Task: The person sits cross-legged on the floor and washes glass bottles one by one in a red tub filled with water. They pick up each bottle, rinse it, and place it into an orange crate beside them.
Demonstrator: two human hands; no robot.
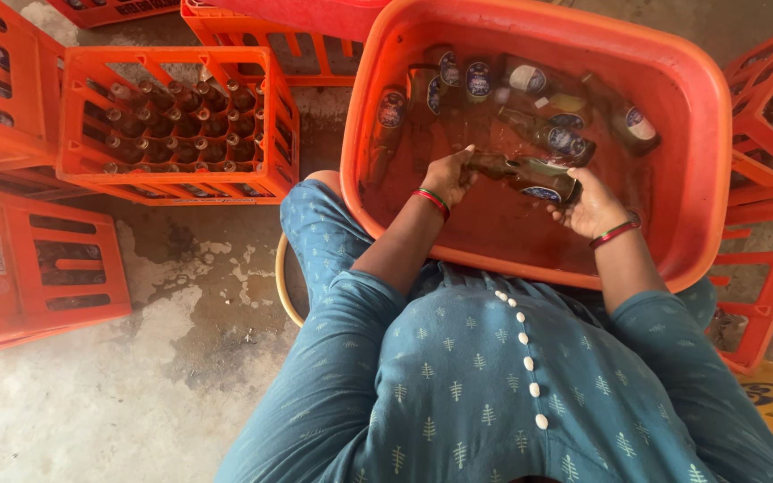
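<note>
While leaning over an orange tub (709, 116) of soaking bottles, gripping a brown glass bottle (522, 174) level above the water, left hand (447, 176) closed around its neck, right hand (590, 207) clasping its base.

Left hand (447, 176) and right hand (590, 207) close together, fingers curled

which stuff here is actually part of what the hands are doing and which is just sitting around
In use:
- brown bottle, held by both hands
- left hand at its neck end
- right hand at its base
- orange tub of water
- soaking bottles in the tub

Lying about:
- orange crate full of bottles
- stacked side crates
- hose on the floor
</note>
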